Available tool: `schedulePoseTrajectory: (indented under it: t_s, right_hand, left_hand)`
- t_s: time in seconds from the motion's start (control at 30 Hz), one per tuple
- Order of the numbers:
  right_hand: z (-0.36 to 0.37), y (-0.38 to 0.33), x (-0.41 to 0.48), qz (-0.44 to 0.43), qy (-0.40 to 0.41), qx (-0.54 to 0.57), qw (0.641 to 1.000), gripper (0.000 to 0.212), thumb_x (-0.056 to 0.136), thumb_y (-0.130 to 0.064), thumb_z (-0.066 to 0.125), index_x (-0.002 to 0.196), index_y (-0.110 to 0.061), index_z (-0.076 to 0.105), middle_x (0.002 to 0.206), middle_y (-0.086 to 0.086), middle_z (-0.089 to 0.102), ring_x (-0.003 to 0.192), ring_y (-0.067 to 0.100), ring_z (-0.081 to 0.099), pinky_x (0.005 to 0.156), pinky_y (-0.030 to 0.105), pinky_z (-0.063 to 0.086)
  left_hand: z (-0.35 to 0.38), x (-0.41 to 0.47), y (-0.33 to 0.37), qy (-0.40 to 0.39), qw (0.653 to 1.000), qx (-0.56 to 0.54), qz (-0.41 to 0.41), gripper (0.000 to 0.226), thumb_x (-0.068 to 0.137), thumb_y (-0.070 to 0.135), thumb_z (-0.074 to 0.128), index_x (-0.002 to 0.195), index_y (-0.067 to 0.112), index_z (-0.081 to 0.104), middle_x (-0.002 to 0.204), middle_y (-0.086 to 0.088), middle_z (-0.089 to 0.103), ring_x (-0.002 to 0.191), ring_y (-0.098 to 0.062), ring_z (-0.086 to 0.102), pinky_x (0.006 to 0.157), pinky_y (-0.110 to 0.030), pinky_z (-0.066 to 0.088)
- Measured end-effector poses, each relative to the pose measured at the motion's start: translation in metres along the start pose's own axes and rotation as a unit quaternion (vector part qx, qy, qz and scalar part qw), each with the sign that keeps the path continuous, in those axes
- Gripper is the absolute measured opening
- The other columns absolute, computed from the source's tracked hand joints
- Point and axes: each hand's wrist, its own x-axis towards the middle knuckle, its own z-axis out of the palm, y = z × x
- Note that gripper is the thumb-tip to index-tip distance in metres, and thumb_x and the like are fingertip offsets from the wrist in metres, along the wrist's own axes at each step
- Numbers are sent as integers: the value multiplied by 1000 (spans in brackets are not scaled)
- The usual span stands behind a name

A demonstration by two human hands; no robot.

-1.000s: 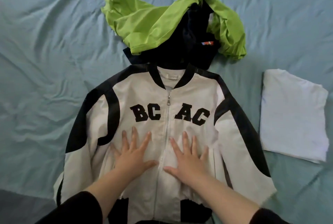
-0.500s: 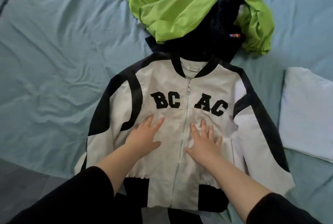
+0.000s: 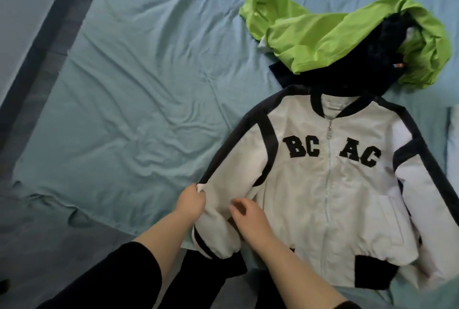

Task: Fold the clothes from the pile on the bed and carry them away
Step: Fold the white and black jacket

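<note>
Two hands low in the frame: the left hand [image 3: 192, 200] pinches the sleeve edge of the white-and-black jacket [image 3: 310, 197], which lies flat at right on the blue sheet [image 3: 124, 85]. The right hand [image 3: 248, 219] curls on the same sleeve, can't tell if it grips. The green-and-dark pile [image 3: 323, 37] sits upper right.

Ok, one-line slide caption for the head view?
Left hand pinches the jacket sleeve, right hand beside it; green and dark clothes piled beyond the collar.
</note>
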Motion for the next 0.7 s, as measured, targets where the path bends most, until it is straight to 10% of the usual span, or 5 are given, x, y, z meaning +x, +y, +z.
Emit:
schedulePoseTrajectory:
  t_s: [0.2, 0.33, 0.53, 0.7]
  right_hand:
    - [24, -54, -19, 30, -89, 202, 975, 50, 87, -47, 63, 133, -29, 55, 124, -19, 58, 103, -11, 52, 78, 4, 39]
    - [23, -71, -25, 32, -53, 172, 983, 41, 84, -27, 69, 122, -28, 53, 101, -7, 63, 89, 7, 61, 76, 18, 51]
    - [5, -104, -17, 141, -10, 309, 941, 21, 84, -13, 59, 104, -18, 54, 98, 5, 64, 86, 20, 63, 66, 30, 52]
    - [0, -131, -2, 189, -21, 374, 908, 24, 88, -9, 55, 112, -10, 53, 105, 17, 63, 96, 33, 63, 79, 44, 54]
  left_hand:
    - [-51, -10, 10, -88, 982, -169, -5, 23, 96, 11, 43, 111, 11, 61, 108, -10, 69, 102, -26, 65, 93, -42, 52]
    - [-71, -27, 21, -118, 940, -320, -13, 21, 92, 26, 65, 110, 17, 57, 106, -9, 69, 87, -18, 71, 70, -31, 57]
    - [-88, -68, 16, -25, 960, -250, 125, 19, 96, 14, 55, 100, 32, 63, 103, 14, 66, 96, 5, 63, 68, -2, 43]
    - [-90, -97, -9, 102, 964, -23, 244, 26, 84, 43, 63, 107, 32, 69, 116, 16, 61, 114, -11, 52, 99, -30, 40]
